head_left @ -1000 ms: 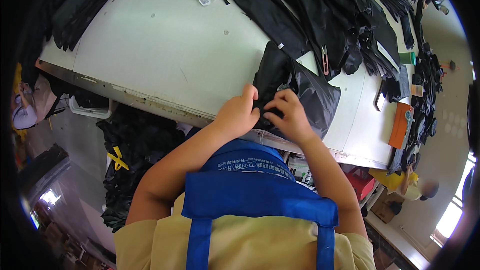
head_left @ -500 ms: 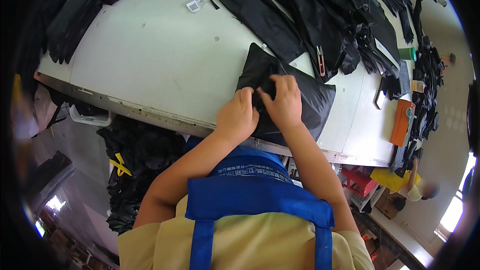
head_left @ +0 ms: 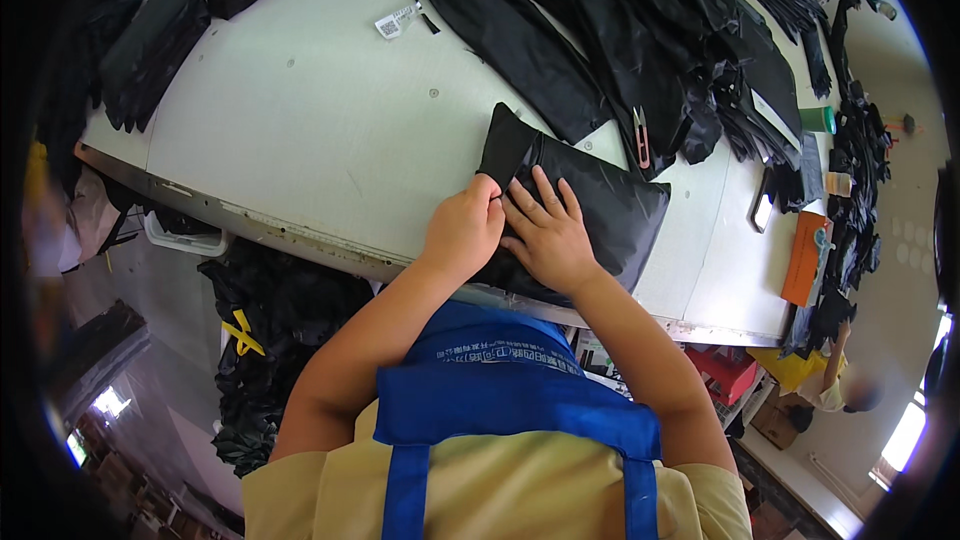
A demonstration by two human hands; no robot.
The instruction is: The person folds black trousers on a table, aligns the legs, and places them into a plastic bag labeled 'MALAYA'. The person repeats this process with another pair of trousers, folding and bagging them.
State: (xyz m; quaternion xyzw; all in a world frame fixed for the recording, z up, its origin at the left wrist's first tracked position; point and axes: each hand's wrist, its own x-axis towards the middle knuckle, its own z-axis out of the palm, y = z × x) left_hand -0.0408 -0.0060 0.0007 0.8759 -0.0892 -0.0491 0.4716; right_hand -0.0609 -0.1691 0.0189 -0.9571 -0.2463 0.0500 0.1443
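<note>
A folded piece of shiny black fabric [head_left: 620, 208] lies at the near edge of the pale worktable [head_left: 330, 130], in front of my body. My left hand [head_left: 464, 228] is closed on its left edge, thumb and fingers pinching the cloth. Flat on top of the fold rests my right hand [head_left: 552, 240], fingers spread and pointing away from me. Just beyond the fabric is a pair of thread snips [head_left: 641, 137], blades pointing away. A long black garment [head_left: 510, 25] stretches across the far side of the table.
A white tag [head_left: 398, 20] lies beside the garment. Folded black pieces [head_left: 150, 60] are at the far left. To the right are a phone [head_left: 764, 202], an orange box [head_left: 804, 258] and a green roll [head_left: 817, 120]. A co-worker [head_left: 835, 380] is at the lower right.
My right hand has gone from curled fingers over the fabric to lying flat and spread on it. The cloth's left part looks smoother. My left hand keeps its grip.
</note>
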